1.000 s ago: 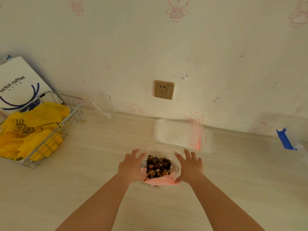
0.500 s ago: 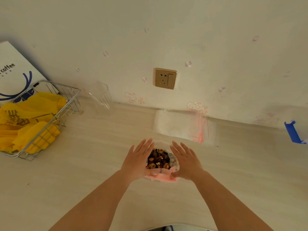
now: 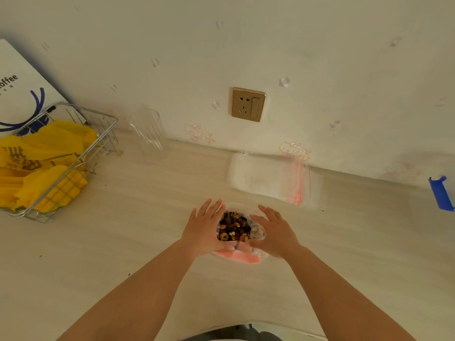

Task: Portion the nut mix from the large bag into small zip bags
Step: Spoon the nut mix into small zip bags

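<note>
One large bag (image 3: 237,255) of nut mix (image 3: 234,230) stands upright on the table (image 3: 123,242), mouth up. The left hand (image 3: 204,230) and right hand (image 3: 275,232) press its sides, fingers straight. Beyond it lies one stack of small zip bags (image 3: 270,178), long axis along the wall.

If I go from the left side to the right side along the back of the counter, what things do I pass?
Wire basket with yellow bags → clear glass → stack of small zip bags → blue tape.
</note>
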